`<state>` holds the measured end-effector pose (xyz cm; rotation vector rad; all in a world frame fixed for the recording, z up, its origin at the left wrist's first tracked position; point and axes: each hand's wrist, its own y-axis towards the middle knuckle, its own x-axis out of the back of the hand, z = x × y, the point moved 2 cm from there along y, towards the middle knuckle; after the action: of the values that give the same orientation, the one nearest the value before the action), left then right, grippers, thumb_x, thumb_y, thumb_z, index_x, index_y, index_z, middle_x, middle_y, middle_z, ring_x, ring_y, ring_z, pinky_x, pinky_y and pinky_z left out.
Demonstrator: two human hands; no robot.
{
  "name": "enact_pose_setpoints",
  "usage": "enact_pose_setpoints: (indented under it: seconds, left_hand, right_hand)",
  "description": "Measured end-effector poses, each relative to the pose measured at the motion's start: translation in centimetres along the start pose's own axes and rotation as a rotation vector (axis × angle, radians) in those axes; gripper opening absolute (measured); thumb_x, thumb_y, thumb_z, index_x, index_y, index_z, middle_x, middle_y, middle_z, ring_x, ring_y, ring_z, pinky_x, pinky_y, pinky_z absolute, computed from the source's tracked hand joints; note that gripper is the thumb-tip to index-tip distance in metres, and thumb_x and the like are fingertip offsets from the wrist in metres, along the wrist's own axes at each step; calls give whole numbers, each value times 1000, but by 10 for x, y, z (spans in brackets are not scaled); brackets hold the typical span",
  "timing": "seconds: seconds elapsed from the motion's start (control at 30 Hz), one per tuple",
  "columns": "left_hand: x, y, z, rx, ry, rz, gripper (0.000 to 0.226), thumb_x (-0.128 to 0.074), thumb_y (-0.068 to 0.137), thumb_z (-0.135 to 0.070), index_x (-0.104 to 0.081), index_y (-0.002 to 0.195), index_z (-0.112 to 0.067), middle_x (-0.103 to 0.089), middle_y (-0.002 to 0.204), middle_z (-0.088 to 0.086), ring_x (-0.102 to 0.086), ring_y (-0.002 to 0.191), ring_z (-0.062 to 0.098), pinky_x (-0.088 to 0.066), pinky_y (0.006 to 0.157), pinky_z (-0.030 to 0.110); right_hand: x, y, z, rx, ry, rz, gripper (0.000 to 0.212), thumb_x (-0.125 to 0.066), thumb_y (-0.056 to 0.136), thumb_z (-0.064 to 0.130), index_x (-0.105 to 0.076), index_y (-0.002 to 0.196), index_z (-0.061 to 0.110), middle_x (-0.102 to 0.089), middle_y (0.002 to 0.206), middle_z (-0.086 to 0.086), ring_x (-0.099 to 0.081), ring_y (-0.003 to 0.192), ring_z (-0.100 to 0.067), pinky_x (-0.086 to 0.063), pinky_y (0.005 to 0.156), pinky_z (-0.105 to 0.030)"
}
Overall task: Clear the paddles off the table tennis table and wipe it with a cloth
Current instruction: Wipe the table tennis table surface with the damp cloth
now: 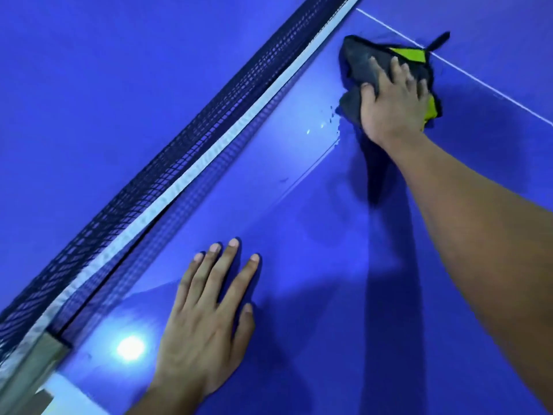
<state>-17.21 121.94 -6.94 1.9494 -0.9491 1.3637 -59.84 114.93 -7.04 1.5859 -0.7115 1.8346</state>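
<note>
A crumpled dark grey cloth [357, 65] with yellow patches lies on the blue table tennis table [314, 265], close to the white centre line. My right hand [395, 103] presses flat on the cloth with fingers spread, arm stretched far out. My left hand [206, 319] rests flat on the table near the front edge, fingers straight, holding nothing. A wet streak with small droplets [326, 121] shines on the surface just left of the cloth. No paddles are in view.
The black net [167, 151] with its white top band runs diagonally from lower left to upper right, left of both hands. Its metal post [33, 366] clamps at the lower left corner. A lamp's reflection [130, 348] glares on the table beside my left hand.
</note>
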Motion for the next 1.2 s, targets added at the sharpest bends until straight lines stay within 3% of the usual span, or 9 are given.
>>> enact_pose_setpoints:
  seconds: [0.13,0.27,0.43,0.73,0.93,1.2]
  left_hand:
    - [16,-17,8,122,-134,-73,56,-45,95,-26,-45,149,-13,-35,160,6,-26,151,27,-22,123,50]
    - [31,-76,35,241,-2,-135,54,-50,92,-22,-50,145,-9,-42,154,12,-30,148,34,-21,123,50]
    - [56,-153,82,461,30,-104,63,-42,92,-31,-37,152,-10,-35,158,13,-25,150,33,-21,122,50]
    - [77,-207,113,452,-27,-113,56,-35,93,-21,-39,147,-5,-41,153,16,-29,148,33,-23,122,50]
    - [74,-189,104,365,-11,-82,57,-38,94,-27,-42,148,-12,-45,149,10,-43,135,36,-37,110,54]
    - [51,-105,58,216,-59,-47,56,-38,91,-27,-53,141,-9,-42,156,10,-37,146,33,-38,111,52]
  right_hand:
    - [-12,-72,68,174,-6,-13,57,-29,104,48,-27,160,37,-22,169,-5,-17,156,-24,-8,127,-51]
    - [-21,-156,125,267,-22,24,58,-24,104,49,-25,161,36,-21,169,-5,-16,157,-24,-9,126,-52]
    - [-29,-277,198,271,0,-7,59,-26,102,49,-33,159,34,-28,167,-5,-21,155,-23,-10,125,-52]
    - [-43,-435,281,427,61,47,58,-33,101,49,-36,157,34,-28,167,-5,-21,155,-24,-9,124,-53]
    - [-43,-407,267,486,103,19,57,-37,100,48,-40,155,36,-32,166,-1,-24,154,-19,-13,125,-50]
    - [-32,-230,198,245,81,14,58,-30,103,50,-29,159,36,-23,169,0,-15,157,-18,-5,127,-47]
